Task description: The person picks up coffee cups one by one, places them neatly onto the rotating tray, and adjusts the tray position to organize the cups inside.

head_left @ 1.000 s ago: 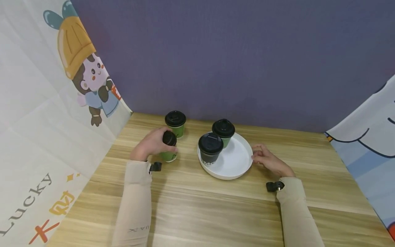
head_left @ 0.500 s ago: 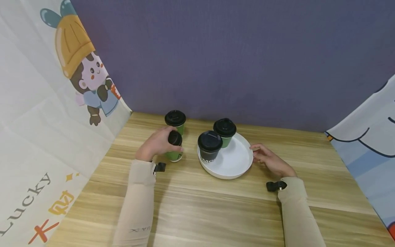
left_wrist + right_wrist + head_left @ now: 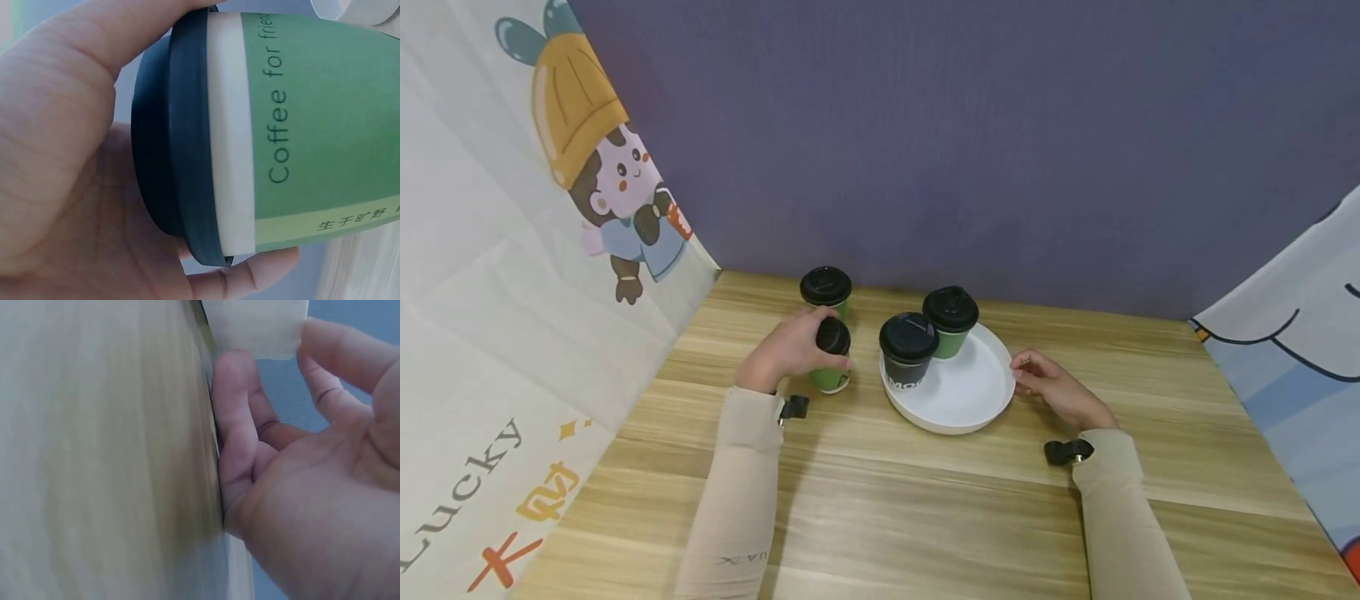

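Centre-left: left hand point(image 3: 782, 350) grips green cup point(image 3: 831, 380) by lid point(image 3: 187, 137); centre-right: right hand point(image 3: 1060, 396) pinches white tray point(image 3: 973, 387), likely steadying it.

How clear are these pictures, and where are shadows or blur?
Head view: soft shadow on the wood-grain table beside the beige left sleeve; left wrist view: lettering legible on the black-lidded green paper cup; right wrist view: table grain blurry, darker patch near the right hand.

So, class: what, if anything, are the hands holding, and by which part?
Left hand: a green cup, by its lidded top. Right hand: fingertips touch the white tray at its edge; whether they grip is unclear.
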Tool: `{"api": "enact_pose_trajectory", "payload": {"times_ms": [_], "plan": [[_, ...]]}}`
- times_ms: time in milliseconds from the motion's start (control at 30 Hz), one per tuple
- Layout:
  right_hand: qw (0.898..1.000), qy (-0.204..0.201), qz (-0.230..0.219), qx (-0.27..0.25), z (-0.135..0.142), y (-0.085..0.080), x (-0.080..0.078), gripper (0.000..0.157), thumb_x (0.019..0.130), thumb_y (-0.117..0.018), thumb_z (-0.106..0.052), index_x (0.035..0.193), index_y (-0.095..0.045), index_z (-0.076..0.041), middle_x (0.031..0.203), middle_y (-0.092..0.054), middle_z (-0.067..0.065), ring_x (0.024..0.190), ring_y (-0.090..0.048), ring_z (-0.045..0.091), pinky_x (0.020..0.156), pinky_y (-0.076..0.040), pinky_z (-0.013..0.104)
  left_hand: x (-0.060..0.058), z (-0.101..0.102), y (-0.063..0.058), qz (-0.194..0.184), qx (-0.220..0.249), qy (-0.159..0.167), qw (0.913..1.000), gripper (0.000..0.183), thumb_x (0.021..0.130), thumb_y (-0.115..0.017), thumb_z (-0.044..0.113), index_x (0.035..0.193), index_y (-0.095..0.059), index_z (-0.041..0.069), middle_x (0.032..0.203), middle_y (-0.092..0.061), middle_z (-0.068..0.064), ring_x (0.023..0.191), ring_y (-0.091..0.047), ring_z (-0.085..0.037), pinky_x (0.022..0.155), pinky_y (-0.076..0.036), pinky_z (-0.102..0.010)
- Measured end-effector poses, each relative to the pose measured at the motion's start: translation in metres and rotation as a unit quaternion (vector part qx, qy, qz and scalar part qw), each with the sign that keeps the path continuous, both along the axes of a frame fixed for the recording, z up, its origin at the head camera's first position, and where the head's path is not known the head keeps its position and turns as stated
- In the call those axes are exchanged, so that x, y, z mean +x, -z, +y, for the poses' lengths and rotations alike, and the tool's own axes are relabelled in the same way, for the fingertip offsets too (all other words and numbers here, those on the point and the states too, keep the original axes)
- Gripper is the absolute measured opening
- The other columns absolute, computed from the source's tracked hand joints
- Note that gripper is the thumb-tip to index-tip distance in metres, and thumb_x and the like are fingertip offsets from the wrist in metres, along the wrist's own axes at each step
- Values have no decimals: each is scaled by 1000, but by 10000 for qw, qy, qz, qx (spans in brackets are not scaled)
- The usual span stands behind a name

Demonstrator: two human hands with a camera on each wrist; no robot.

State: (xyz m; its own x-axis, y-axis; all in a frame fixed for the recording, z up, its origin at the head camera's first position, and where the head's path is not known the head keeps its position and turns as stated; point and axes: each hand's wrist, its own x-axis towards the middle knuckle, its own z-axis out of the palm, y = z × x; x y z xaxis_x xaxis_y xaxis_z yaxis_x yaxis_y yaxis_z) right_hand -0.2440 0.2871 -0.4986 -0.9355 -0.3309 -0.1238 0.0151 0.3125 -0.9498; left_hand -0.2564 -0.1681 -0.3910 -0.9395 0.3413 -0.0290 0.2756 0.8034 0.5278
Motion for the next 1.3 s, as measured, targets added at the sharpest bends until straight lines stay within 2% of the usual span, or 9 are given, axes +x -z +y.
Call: {"api": "enact_pose_trajectory", "payload": {"times_ms": [100,200,433,567,900,1100,1300], "plan": [[10000,-64,58,-45,0,0,1,32,107,-55,-19,128,-45,2,111,-53,1,96,-59,7,83,-52,24,0,0,0,25,-9,14,10000,94,75,-88,49,150,-47,12,142,-55,-19,127,-57,-37,104,-48,-51],[9998,-146,95,-58,1,-2,2,37,105,-58,-16,135,-43,2,117,-54,5,101,-59,9,85,-52,26,1,1,-1,66,32,25,10000,93,74,-89,49,149,-48,11,142,-56,-18,127,-57,-36,105,-48,-51],[9997,-239,35,-46,2,-3,1,54,103,-62,-16,148,-36,-2,132,-50,26,110,-58,10,92,-51,25,4,3,-5,108,66,61,9999,93,73,-90,49,148,-49,12,144,-56,-17,131,-56,-36,107,-47,-51],[9997,-227,32,-37,2,-2,0,56,102,-63,-14,149,-34,-3,135,-50,31,110,-59,9,93,-51,25,4,5,-7,103,48,75,9999,94,73,-90,50,149,-49,12,146,-55,-17,134,-53,-37,108,-46,-52],[9995,-165,-61,270,0,-5,1,57,103,-62,-21,151,-34,-7,132,-52,24,109,-59,12,94,-48,26,6,7,-9,80,-53,34,9999,95,74,-88,54,150,-48,15,151,-50,-17,137,-50,-38,109,-45,-54],[9998,-87,-105,172,-4,-7,2,48,108,-53,-28,146,-36,-5,129,-50,17,105,-64,11,91,-53,26,6,6,-9,137,-33,26,9999,93,74,-88,55,149,-49,18,150,-50,-17,134,-52,-38,108,-46,-54],[9998,-58,-91,150,-5,-5,2,40,110,-48,-28,139,-37,-3,125,-50,13,103,-65,8,89,-52,25,8,8,-11,207,-1,12,9998,91,73,-88,55,147,-51,18,146,-53,-15,132,-54,-38,107,-47,-53]]}}
